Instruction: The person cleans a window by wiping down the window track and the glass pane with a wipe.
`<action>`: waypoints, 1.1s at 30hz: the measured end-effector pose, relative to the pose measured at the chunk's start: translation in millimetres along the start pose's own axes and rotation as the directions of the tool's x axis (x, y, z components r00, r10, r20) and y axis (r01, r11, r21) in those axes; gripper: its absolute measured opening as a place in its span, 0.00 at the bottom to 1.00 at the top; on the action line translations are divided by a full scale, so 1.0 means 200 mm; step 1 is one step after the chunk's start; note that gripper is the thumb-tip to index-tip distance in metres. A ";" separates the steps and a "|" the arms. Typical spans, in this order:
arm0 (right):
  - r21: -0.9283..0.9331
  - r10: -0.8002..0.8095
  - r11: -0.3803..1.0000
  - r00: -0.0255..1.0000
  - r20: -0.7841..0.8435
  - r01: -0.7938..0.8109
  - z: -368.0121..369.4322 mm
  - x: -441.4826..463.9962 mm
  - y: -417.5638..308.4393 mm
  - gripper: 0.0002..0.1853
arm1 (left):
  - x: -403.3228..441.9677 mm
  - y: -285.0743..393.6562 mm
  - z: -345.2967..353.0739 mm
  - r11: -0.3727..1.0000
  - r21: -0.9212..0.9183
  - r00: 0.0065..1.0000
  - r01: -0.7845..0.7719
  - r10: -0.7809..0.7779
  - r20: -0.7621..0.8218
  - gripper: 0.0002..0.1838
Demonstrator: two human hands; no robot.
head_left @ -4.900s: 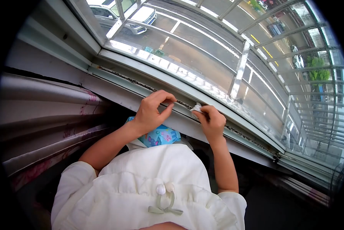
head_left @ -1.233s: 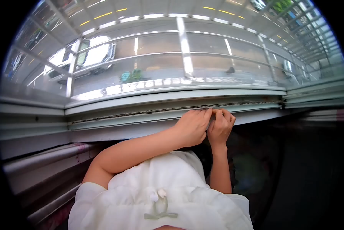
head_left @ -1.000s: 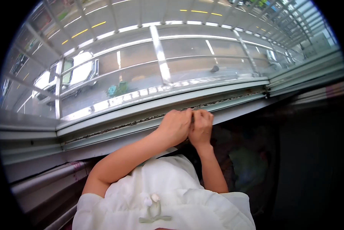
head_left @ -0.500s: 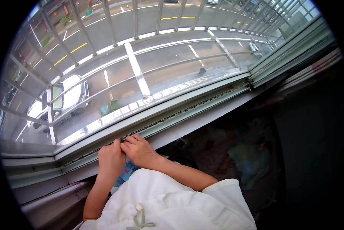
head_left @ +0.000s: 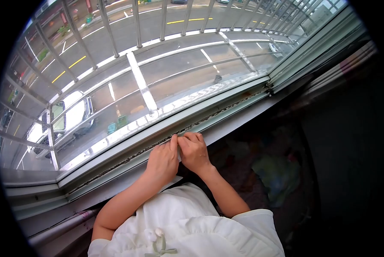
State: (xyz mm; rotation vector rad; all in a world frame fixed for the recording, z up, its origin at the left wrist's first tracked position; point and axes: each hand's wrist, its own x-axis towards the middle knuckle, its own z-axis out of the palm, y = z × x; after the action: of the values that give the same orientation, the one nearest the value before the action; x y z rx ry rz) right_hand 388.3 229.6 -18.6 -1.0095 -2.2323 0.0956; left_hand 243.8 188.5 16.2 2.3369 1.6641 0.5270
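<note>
My left hand (head_left: 162, 161) and my right hand (head_left: 194, 152) are side by side at the window track (head_left: 231, 116). A dark, speckled strip (head_left: 219, 113) runs along the track and shows on both sides of my hands. The fingers of both hands are curled, with their tips on or right at this strip. My index fingers and thumbs almost meet. Whatever lies between the fingertips is hidden, so I cannot tell whether they pinch the strip or press on it.
Outside the pale window frame (head_left: 110, 155), metal bars (head_left: 141, 83) enclose the opening. Below are a road and a parked white car (head_left: 74, 113). A white sill edge (head_left: 239, 123) runs along the inside. A greenish cloth (head_left: 277, 177) lies in the dark area at right.
Both hands have moved right along the track, still close together and curled. A blue patterned item seen below my hands before is now out of sight. The view has shifted slightly.
</note>
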 end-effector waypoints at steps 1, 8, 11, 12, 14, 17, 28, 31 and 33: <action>0.037 0.008 0.999 1.000 -0.017 -0.008 0.02 0.00 -0.02 0.05 | -0.01 -0.01 0.00 0.998 0.061 1.000 0.009 -0.010 0.017 0.27; 0.329 -0.122 0.938 0.992 0.021 0.108 0.19 0.03 -0.27 0.08 | -0.21 -0.14 -0.16 0.966 0.151 0.975 0.209 -0.217 0.039 0.09; 0.434 -0.181 0.893 0.979 0.098 0.122 0.26 0.07 -0.44 0.07 | -0.37 -0.25 -0.24 0.941 0.179 0.958 0.287 -0.283 -0.044 0.06; 0.429 -0.245 0.884 0.965 0.091 0.184 0.29 0.07 -0.49 0.07 | -0.42 -0.26 -0.26 0.940 0.182 0.957 0.289 -0.286 -0.042 0.06; 0.428 -0.307 0.869 0.948 0.078 0.246 0.33 0.08 -0.54 0.07 | -0.48 -0.27 -0.30 0.894 0.242 0.926 0.377 -0.368 -0.082 0.06; 0.343 -0.319 0.897 0.946 0.064 0.279 0.36 0.08 -0.56 0.07 | -0.49 -0.27 -0.27 0.893 0.220 0.920 0.392 -0.384 -0.078 0.06; -0.058 -0.058 0.996 0.989 0.134 0.066 -0.06 0.05 0.08 0.05 | -0.15 -0.04 -0.13 0.990 -0.139 0.998 -0.014 0.022 0.057 0.39; -0.102 0.013 0.995 0.999 0.046 -0.009 -0.13 0.06 0.23 0.06 | -0.14 -0.07 -0.14 0.985 -0.170 1.000 -0.013 0.016 0.015 0.33; -0.062 0.076 0.995 0.997 0.024 -0.074 -0.13 0.07 0.24 0.08 | -0.17 -0.08 -0.17 0.977 -0.211 0.998 -0.003 -0.011 -0.065 0.24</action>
State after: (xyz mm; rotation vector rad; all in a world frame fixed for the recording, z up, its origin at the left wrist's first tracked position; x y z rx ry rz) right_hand 428.7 267.2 -6.0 -1.1317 -2.2334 0.0746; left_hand 205.5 161.6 36.0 2.1848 1.5556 0.7484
